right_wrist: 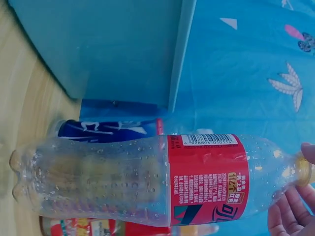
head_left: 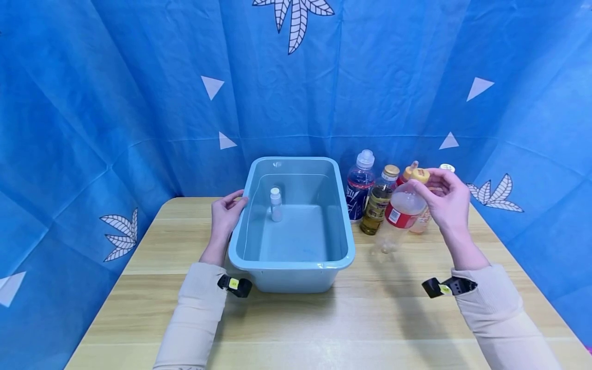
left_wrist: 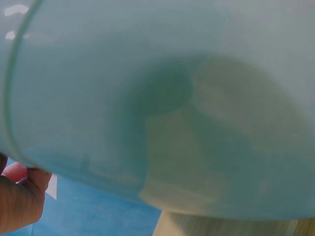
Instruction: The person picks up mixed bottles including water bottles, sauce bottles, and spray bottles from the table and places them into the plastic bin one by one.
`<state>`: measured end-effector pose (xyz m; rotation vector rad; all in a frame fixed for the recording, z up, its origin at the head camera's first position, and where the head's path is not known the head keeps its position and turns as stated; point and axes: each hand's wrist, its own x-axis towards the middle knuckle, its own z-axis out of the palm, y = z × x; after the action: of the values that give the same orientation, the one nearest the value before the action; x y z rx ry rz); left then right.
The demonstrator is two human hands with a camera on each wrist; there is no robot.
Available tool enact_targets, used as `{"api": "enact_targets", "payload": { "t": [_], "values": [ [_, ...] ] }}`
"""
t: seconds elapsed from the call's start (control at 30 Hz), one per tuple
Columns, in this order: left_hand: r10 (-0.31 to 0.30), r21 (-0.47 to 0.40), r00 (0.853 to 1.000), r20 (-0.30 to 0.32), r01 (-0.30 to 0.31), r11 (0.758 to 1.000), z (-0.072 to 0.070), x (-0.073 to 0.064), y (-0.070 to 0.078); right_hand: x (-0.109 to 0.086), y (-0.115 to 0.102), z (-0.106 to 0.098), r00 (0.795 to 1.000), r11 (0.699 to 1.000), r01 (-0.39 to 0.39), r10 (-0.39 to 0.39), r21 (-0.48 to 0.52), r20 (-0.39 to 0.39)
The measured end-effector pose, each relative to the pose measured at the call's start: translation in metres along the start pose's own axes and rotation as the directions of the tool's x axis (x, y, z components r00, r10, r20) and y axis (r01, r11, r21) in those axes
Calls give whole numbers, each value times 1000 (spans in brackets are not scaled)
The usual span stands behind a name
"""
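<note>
In the head view, my right hand [head_left: 445, 198] pinches the yellow cap of a clear plastic bottle [head_left: 401, 218] with a red label. The right wrist view shows droplets inside this see-through bottle [right_wrist: 206, 172], its base close over the wood. My left hand [head_left: 225, 216] grips the left rim of a light blue plastic tub [head_left: 296, 266], thumb and fingers at the edge. Much of the left wrist view is filled by the tub's outer wall [left_wrist: 123, 123]. A small clear bottle with a white cap [head_left: 275, 204] stands inside the tub.
Right of the tub stand a dark blue-labelled bottle [head_left: 358, 192] and a bottle of amber liquid with a gold cap [head_left: 376, 205]. More bottles are partly hidden behind the held one. The wooden table [head_left: 296, 329] ends at a blue patterned curtain [head_left: 287, 92].
</note>
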<state>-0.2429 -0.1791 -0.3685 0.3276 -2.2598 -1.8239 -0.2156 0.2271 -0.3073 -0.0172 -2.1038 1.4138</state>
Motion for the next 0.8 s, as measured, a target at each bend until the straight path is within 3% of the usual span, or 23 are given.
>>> {"api": "enact_targets", "payload": {
  "t": [0.8],
  "values": [
    [0,0,1000,-3,0,1000,0,1,0,8,-56,7,980,981,190,-191,33,47]
  ]
}}
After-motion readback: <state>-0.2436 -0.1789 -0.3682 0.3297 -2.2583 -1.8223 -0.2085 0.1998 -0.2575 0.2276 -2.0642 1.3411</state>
